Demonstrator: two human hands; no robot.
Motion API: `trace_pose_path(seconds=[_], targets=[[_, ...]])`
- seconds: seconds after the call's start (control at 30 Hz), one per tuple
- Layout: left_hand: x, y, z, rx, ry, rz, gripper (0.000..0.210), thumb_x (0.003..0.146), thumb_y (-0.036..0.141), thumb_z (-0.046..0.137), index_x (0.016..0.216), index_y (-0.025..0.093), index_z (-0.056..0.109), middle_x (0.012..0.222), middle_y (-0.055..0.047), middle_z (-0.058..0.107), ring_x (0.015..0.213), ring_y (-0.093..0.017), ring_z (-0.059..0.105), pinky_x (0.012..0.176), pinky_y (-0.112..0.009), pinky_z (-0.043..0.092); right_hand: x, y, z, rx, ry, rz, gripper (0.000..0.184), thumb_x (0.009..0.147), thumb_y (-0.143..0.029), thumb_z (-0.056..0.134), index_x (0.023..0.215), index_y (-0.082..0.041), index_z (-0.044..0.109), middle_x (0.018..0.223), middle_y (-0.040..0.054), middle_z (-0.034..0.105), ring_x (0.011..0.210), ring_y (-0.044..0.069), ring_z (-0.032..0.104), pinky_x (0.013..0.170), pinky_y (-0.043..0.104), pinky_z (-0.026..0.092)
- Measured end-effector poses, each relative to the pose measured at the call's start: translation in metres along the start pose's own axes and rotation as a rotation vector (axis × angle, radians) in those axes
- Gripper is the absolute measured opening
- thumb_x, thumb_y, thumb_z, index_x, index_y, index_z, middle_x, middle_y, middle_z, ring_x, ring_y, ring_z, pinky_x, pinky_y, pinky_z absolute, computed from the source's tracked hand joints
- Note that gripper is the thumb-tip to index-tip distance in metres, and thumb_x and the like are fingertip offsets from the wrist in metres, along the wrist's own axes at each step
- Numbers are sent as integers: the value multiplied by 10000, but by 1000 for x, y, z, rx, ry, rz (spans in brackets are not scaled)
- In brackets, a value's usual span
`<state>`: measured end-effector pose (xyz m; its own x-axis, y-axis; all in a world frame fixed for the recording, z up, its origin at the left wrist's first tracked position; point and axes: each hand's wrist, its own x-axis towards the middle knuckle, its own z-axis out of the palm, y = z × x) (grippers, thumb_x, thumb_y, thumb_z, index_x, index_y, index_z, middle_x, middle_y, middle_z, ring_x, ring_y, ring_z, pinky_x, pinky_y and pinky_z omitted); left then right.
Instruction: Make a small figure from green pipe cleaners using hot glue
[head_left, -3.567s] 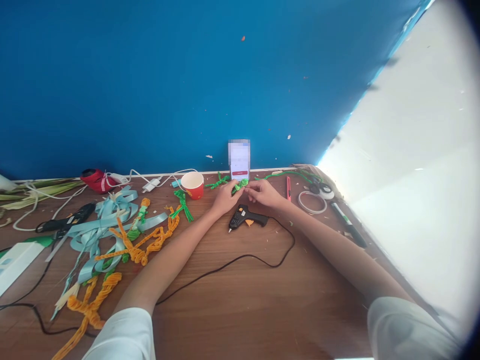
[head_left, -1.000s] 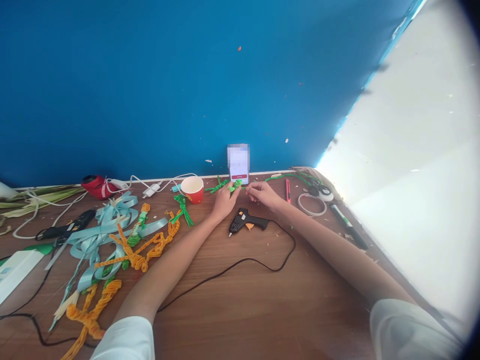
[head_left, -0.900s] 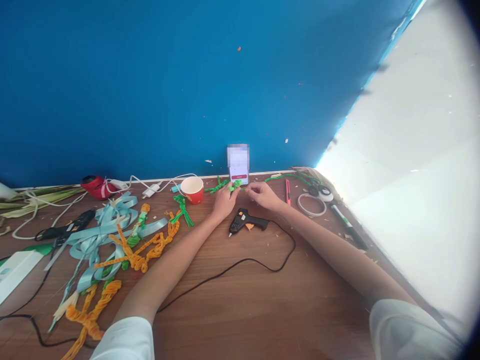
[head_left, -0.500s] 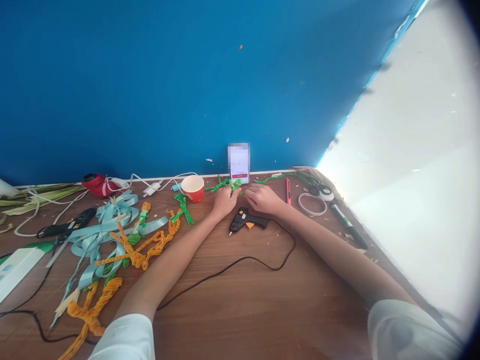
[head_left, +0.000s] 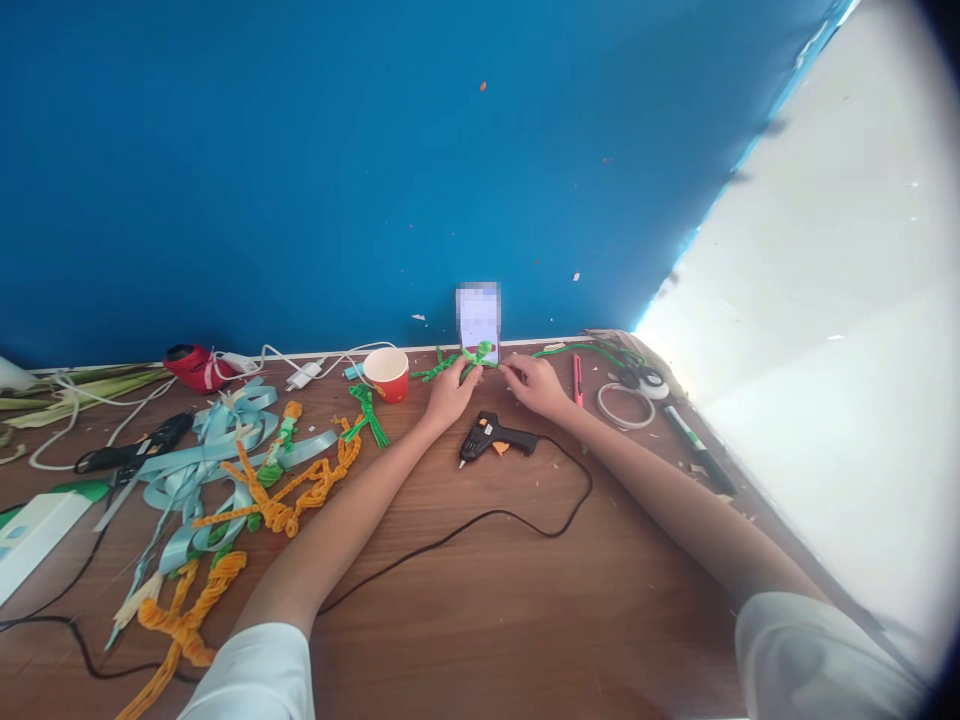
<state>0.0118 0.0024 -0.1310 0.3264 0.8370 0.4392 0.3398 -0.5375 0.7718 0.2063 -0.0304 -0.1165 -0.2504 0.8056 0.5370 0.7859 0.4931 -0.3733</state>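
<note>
My left hand (head_left: 451, 393) is closed on a bright green pipe-cleaner figure (head_left: 480, 350), whose twisted top sticks up above the fingers. Just to the right, my right hand (head_left: 538, 385) pinches a thin green strand that runs toward the figure. A phone (head_left: 478, 312) with a lit screen leans on the wall behind both hands. Nearer to me lies a black glue gun (head_left: 495, 437), its nozzle pointing left and toward me. Another green pipe-cleaner piece (head_left: 442, 364) lies left of my left hand, by a red paper cup (head_left: 387, 374).
Orange pipe-cleaner figures (head_left: 279, 515) and light blue ribbon (head_left: 176, 490) cover the left side. A second glue gun (head_left: 142, 445) and a white power strip (head_left: 41, 540) lie beyond. To the right are a red utility knife (head_left: 577, 380), a ring (head_left: 625, 406) and a marker (head_left: 699, 448). A black cord (head_left: 450, 540) crosses the table.
My right hand has moved slightly right, away from my left hand, drawing the strand out between them. The green figure in my left hand has risen a little and turned.
</note>
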Motion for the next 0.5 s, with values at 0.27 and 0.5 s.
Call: trace_pose_path(seconds=[0.27, 0.5], targets=[[0, 5, -4, 47, 8, 12, 400, 974, 454, 383, 794, 180, 612, 753, -14, 673, 707, -144, 594, 682, -250, 417, 5, -8, -6, 385, 117, 207, 322, 932, -434, 485, 864, -174, 661, 703, 9, 621, 596, 131, 491, 584, 254, 365], [0, 0, -3, 2, -53, -40, 370, 958, 450, 418, 800, 176, 610, 585, 19, 574, 560, -118, 539, 599, -230, 406, 7, -5, -2, 568, 122, 262, 294, 889, -457, 551, 815, -183, 625, 660, -9, 582, 593, 128, 493, 577, 255, 379]])
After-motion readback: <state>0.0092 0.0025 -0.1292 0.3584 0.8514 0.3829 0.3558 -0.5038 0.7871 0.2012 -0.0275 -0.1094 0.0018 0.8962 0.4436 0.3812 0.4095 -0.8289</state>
